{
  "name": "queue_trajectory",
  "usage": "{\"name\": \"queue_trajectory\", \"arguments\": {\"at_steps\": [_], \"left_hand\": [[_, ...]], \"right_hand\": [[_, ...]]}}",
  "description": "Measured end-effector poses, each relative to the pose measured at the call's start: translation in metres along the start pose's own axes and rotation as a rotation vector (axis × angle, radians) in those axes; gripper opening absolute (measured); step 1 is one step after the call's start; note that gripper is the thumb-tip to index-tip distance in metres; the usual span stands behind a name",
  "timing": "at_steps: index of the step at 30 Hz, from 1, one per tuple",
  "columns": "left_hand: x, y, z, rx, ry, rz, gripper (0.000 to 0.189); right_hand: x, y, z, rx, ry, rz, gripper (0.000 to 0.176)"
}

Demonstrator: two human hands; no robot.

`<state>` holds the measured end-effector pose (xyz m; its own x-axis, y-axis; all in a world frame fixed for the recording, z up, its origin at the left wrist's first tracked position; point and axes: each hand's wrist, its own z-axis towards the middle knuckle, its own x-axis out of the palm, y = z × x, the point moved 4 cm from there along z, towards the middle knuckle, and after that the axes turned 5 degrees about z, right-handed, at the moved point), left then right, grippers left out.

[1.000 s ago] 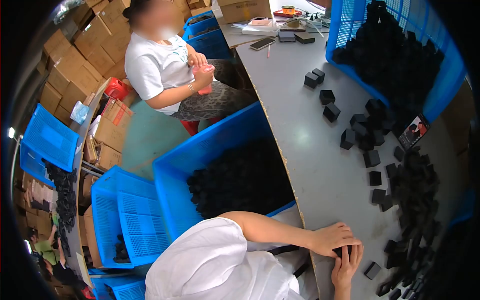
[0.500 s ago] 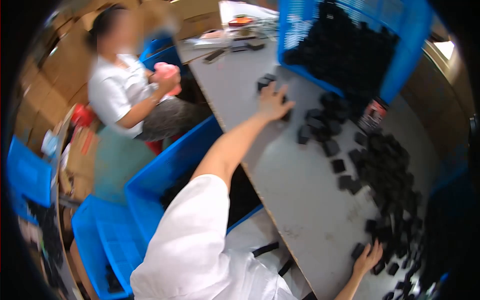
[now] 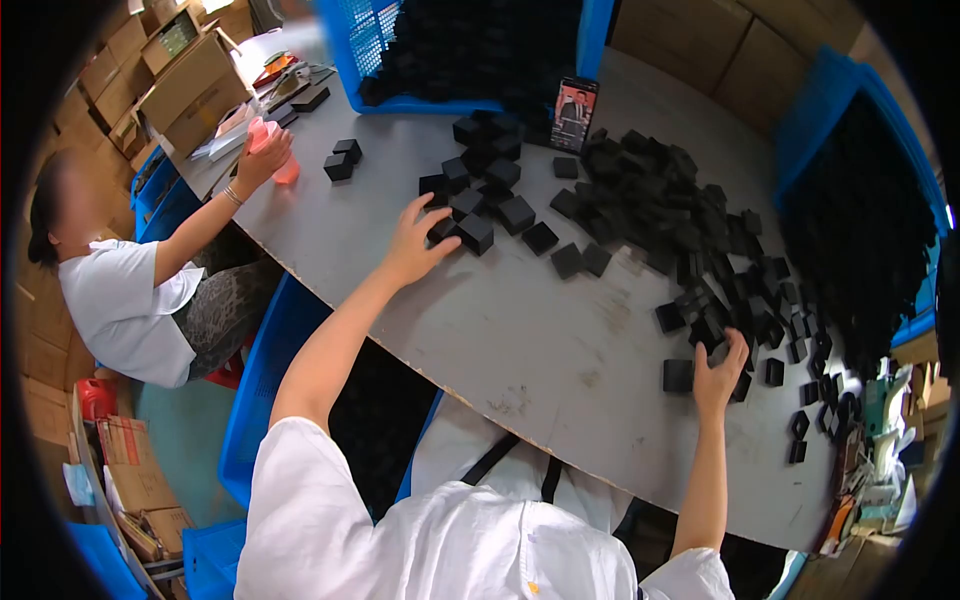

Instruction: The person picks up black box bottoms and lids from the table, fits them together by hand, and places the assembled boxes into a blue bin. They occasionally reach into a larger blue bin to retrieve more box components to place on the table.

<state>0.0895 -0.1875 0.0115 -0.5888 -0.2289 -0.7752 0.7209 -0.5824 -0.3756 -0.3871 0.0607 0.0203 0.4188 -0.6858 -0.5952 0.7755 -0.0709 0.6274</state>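
My left hand is at the near left edge of a group of black blocks, its fingers spread and touching or nearly touching them. Over at the right, my right hand has its thumb and fingers apart beside a black block, at the near edge of the big black pile. Neither hand visibly holds a block. Two more black blocks sit apart on the grey table, left of my left hand.
A blue crate of black pieces stands at the back, with a phone before it. Another blue crate is at the right. A seated person on the left holds a pink bottle over the table.
The view has swung right. My left hand has moved from near the two separate blocks to the middle group. The other person's pink object is now at the table's edge.
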Motion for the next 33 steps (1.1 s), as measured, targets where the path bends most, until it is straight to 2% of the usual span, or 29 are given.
{"name": "queue_trajectory", "arguments": {"at_steps": [1,3,4,7,9,11,13,14,15,16,17,19,20,21,23,24,26,27,28,29,30,31,32,33], "left_hand": [[-0.001,-0.005,-0.009,0.011,0.011,-0.004,0.045],[0.0,-0.012,-0.024,-0.021,0.091,-0.074,0.048],[-0.001,-0.015,-0.03,-0.052,0.079,-0.101,0.049],[-0.005,-0.023,-0.037,-0.107,0.085,-0.129,0.046],[-0.023,-0.052,-0.038,-0.102,0.097,-0.183,0.044],[-0.03,-0.08,-0.045,-0.1,0.115,-0.233,0.043],[-0.024,-0.109,-0.053,-0.025,0.125,-0.443,0.038],[-0.015,-0.12,-0.058,-0.031,0.129,-0.446,0.038],[-0.005,-0.13,-0.066,-0.061,0.122,-0.614,0.037],[0.003,-0.14,-0.072,-0.09,0.115,-0.783,0.036],[0.009,-0.15,-0.079,-0.094,0.123,-0.787,0.036],[0.019,-0.176,-0.09,0.132,0.241,-0.544,0.04],[0.019,-0.18,-0.09,0.131,0.241,-0.552,0.04],[0.02,-0.185,-0.09,0.177,0.274,-0.387,0.042],[0.019,-0.194,-0.091,0.264,0.336,-0.051,0.047],[0.018,-0.196,-0.091,0.261,0.341,-0.054,0.047],[0.02,-0.205,-0.088,0.42,0.404,0.147,0.052],[0.018,-0.207,-0.086,0.419,0.4,0.152,0.052],[0.014,-0.209,-0.086,0.365,0.378,0.024,0.052],[0.008,-0.212,-0.084,0.313,0.358,-0.105,0.052],[0.002,-0.216,-0.085,0.318,0.363,-0.106,0.052],[-0.004,-0.217,-0.085,0.153,0.388,-0.441,0.051],[-0.006,-0.216,-0.086,-0.025,0.406,-0.773,0.05],[0.002,-0.213,-0.092,-0.029,0.412,-0.778,0.05]], "right_hand": [[-0.001,0.013,0.008,-0.035,0.016,-0.022,0.049],[0.01,0.009,0.017,0.027,0.253,-0.129,0.053],[0.016,0.002,0.02,0.027,0.318,-0.173,0.049],[0.025,-0.005,0.028,0.055,0.325,-0.173,0.042],[0.027,-0.003,0.027,0.078,0.299,-0.186,0.037],[0.022,0.019,0.019,-0.336,0.038,-0.418,0.037],[0.018,0.047,0.017,-0.364,-0.01,-0.41,0.034],[0.017,0.054,0.015,-0.303,-0.064,-0.225,0.032],[0.015,0.066,0.01,-0.237,-0.115,-0.042,0.031],[0.02,0.073,0.004,0.061,-0.001,0.253,0.03],[0.027,0.076,-0.003,0.061,0.019,0.362,0.03],[0.036,0.087,-0.015,0.131,0.143,0.44,0.031],[0.041,0.089,-0.023,0.179,0.289,0.437,0.031],[0.045,0.09,-0.032,0.227,0.434,0.432,0.032],[0.052,0.095,-0.049,0.158,0.692,0.269,0.034],[0.054,0.096,-0.054,0.113,0.674,0.208,0.035],[0.059,0.095,-0.06,0.062,0.658,0.149,0.036],[0.056,0.1,-0.059,-0.128,0.547,0.061,0.038],[0.053,0.106,-0.061,-0.311,0.43,-0.027,0.039],[0.051,0.106,-0.063,-0.308,0.427,-0.025,0.039],[0.049,0.107,-0.067,-0.353,0.511,0.038,0.039],[0.048,0.108,-0.072,-0.397,0.597,0.1,0.04],[0.048,0.105,-0.075,-0.388,0.599,0.098,0.04],[0.047,0.102,-0.076,-0.385,0.556,0.119,0.04]]}}
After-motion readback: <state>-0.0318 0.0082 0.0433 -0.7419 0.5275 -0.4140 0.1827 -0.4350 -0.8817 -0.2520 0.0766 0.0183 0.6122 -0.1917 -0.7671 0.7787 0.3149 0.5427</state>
